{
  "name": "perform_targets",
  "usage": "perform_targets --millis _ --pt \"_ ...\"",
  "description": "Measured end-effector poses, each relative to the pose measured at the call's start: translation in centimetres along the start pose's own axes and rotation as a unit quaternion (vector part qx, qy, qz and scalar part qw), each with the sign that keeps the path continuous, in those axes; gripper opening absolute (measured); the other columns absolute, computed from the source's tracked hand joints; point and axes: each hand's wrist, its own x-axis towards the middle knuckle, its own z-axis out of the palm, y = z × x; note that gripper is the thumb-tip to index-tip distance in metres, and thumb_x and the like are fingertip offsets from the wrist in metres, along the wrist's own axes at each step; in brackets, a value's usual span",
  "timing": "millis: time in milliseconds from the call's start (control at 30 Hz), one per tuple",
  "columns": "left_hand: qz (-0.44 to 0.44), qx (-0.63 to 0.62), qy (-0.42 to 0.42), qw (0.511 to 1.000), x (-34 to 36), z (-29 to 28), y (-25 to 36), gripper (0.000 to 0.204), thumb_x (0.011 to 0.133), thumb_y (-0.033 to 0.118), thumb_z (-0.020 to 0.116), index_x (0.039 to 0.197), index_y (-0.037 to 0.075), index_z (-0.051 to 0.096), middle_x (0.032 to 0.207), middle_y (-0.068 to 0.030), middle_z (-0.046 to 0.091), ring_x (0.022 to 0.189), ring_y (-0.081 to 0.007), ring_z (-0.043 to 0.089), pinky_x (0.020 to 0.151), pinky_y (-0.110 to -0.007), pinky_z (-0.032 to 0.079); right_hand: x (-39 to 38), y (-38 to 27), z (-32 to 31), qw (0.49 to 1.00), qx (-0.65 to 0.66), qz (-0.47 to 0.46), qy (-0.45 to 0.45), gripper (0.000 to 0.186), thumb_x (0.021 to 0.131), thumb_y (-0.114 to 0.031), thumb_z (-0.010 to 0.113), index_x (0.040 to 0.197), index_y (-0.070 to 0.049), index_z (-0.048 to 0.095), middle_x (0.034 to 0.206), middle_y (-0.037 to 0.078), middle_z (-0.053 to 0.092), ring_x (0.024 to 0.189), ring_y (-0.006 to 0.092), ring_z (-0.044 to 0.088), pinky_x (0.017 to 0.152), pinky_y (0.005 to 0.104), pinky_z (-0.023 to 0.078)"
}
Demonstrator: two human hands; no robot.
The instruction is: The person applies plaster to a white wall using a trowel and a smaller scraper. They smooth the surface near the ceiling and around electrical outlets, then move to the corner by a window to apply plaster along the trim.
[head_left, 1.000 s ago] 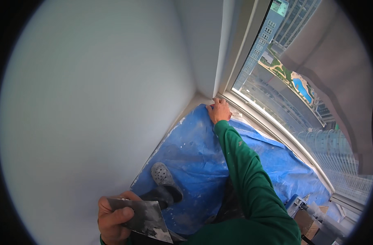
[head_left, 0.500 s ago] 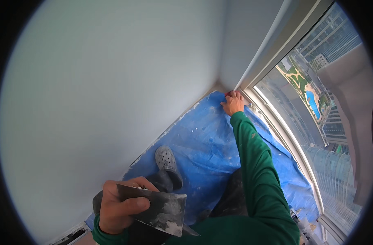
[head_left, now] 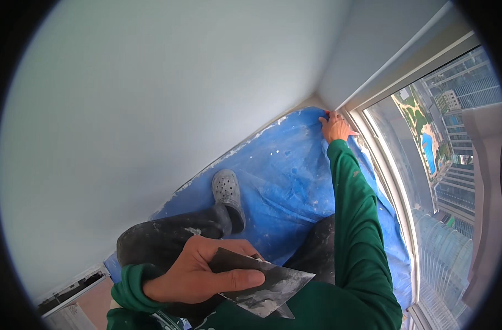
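Observation:
In front of my body, my left hand (head_left: 207, 272) is closed around a flat metal putty spreader (head_left: 273, 289), the thumb pressed on its face. Dried white filler smears the metal, and a second pointed metal edge (head_left: 285, 312) shows beneath it. My right hand (head_left: 336, 127) reaches far forward into the low corner by the window frame. Its fingers are bent around something small with red edges, mostly hidden under them. The hand is at the edge of the blue plastic sheet (head_left: 278, 181) on the floor.
A pale wall (head_left: 152, 110) rises on the left and meets a shorter wall (head_left: 366, 49) at the corner. The window (head_left: 449, 181) stands at right, showing buildings far below. My grey clog (head_left: 226, 187) is on the sheet. A dark slot (head_left: 75, 291) runs along the lower-left wall base.
My left hand has moved right with the spreader, which is now more tilted. The view has shifted, and my right hand remains at the corner, slightly turned.

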Motion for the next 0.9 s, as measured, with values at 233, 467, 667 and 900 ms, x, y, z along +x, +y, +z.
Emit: perform_targets --millis 233,467,667,900 --pt "-0.001 0.039 -0.023 0.999 0.1 0.3 -0.7 0.016 0.081 0.005 0.072 0.093 -0.005 0.070 0.094 -0.0121 0.066 0.080 -0.0127 0.059 0.070 -0.025 0.044 -2.1 -2.7 -2.0 0.978 -0.049 -0.153 0.135 0.049 0.086 -0.035 0.061 0.125 -0.008 0.051 0.131 0.019 0.049 0.123 0.0351 0.044 0.102 0.0483 0.032" --pt "0.018 0.054 -0.023 0.998 0.7 0.4 -0.9 0.012 0.082 0.004 0.071 0.090 -0.004 0.072 0.091 -0.0110 0.066 0.081 -0.0127 0.058 0.070 -0.025 0.043 -1.9 0.2 1.9 0.990 -0.029 -0.123 0.063 0.062 0.088 -0.044 0.055 0.137 -0.008 0.041 0.137 0.019 0.045 0.131 0.0329 0.038 0.110 0.0489 0.023" --pt "0.042 0.098 -0.014 0.994 0.8 0.3 -1.9 0.014 0.086 0.011 0.070 0.093 -0.001 0.072 0.082 0.0008 0.063 0.074 -0.0051 0.052 0.064 -0.021 0.039 -1.6 -0.1 -0.8 0.993 -0.012 -0.090 -0.078 0.072 0.088 -0.052 0.052 0.141 -0.005 0.036 0.139 0.017 0.045 0.132 0.0321 0.037 0.111 0.0485 0.023" --pt "0.025 0.068 -0.013 0.997 0.6 0.6 -1.0 0.014 0.086 0.010 0.069 0.093 -0.002 0.071 0.082 0.0016 0.061 0.073 -0.0047 0.051 0.064 -0.020 0.038 -1.8 1.3 -2.0 0.998 -0.017 -0.052 -0.039 0.053 0.086 -0.049 0.057 0.117 -0.006 0.057 0.117 0.017 0.061 0.114 0.0307 0.053 0.102 0.0468 0.032"
